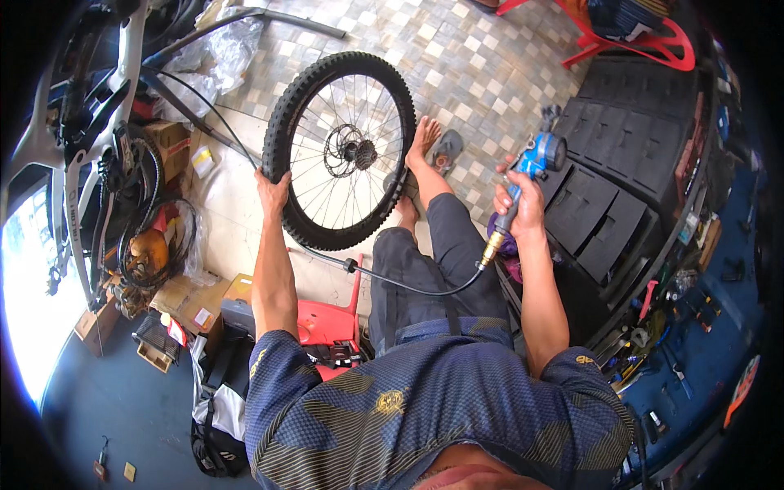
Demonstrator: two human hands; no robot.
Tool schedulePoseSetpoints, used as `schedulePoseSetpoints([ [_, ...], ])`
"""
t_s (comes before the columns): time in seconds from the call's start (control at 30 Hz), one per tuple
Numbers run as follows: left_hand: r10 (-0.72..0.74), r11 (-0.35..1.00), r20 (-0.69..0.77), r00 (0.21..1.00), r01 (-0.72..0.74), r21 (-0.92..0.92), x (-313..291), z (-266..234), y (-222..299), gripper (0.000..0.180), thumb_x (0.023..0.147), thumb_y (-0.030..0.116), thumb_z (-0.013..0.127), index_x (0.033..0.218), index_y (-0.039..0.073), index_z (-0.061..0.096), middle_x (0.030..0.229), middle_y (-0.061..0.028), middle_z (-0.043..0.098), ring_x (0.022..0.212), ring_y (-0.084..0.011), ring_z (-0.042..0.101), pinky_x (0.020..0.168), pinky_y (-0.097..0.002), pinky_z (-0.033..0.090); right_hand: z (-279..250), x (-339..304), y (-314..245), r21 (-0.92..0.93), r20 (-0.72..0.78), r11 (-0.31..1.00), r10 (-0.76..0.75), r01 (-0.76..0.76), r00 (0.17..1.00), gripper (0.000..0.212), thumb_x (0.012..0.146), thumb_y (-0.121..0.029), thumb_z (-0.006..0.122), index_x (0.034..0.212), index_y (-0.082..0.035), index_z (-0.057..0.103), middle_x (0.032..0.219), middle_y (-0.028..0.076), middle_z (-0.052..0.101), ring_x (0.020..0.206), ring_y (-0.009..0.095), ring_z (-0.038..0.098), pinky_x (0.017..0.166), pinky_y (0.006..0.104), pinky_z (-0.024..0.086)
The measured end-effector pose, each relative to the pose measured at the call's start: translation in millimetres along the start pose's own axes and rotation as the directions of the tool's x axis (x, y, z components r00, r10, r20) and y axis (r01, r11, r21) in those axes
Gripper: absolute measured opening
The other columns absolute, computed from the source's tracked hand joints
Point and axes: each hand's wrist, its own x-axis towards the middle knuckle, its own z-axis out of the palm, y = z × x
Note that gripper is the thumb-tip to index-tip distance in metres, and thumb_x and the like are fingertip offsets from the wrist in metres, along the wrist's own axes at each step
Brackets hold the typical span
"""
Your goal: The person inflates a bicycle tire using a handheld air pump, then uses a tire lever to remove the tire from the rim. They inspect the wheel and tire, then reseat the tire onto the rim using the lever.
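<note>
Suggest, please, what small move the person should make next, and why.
Perhaps bring the blue air gun closer to the wheel: the right hand holds it well apart from the wheel, while the left hand grips the tyre at its edge.

Bright; blown-out white glare (28,302) far left; fisheye-bent edges, black corners (768,20).

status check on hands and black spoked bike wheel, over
Left hand gripping black, knobbly-tyred, spoked bike wheel. Right hand holding blue, round-gauged inflator. Slim black hose trailing from inflator, possibly in the way.
</note>
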Motion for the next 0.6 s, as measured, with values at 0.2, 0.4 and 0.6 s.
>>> schedulePoseSetpoints([
  [0.2, 0.006, 1.0, 0.035, 0.999, -0.006, -0.002, -6.2, -0.4, 7.9, 0.089, 0.073, 0.033, 0.083, 0.141, 0.0, 0.036, 0.121, -0.0349, 0.058, 0.113, -0.0485, 0.058, 0.099, -0.0506, 0.045, 48.1, 31.3, -5.7, -0.078, 0.08, 0.996, 0.041, -0.035, 0.996, 0.038, 0.093, -0.011, 0.056, 0.129, -0.005, 0.047, 0.108, 0.01, 0.058, 0.052, 0.011, 0.045, 0.043, 0.0274, 0.04],
  [0.4, 0.004, 0.993, 0.054, 0.999, -0.01, 0.118, -8.7, 10.9, 42.1, 0.086, 0.077, 0.034, 0.082, 0.145, 0.013, 0.034, 0.131, -0.0301, 0.051, 0.119, -0.0488, 0.053, 0.1, -0.0571, 0.043, 59.1, 56.3, -12.2, -0.106, 0.074, 0.99, 0.104, -0.096, 0.992, 0.037, 0.091, -0.012, 0.059, 0.125, -0.005, 0.048, 0.104, 0.008, 0.06, 0.051, 0.012, 0.048, 0.041, 0.0293, 0.041],
  [0.6, 0.034, 0.992, 0.028, 0.999, -0.037, 0.123, -1.9, 1.8, 47.5, 0.085, 0.077, 0.03, 0.082, 0.144, 0.012, 0.034, 0.13, -0.0302, 0.051, 0.121, -0.0488, 0.051, 0.1, -0.0577, 0.043, 47.3, 83.1, -21.7, -0.083, -0.02, 0.992, 0.095, -0.096, 0.995, 0.036, 0.093, -0.012, 0.057, 0.127, -0.006, 0.049, 0.107, 0.008, 0.059, 0.053, 0.012, 0.046, 0.044, 0.0289, 0.041],
])
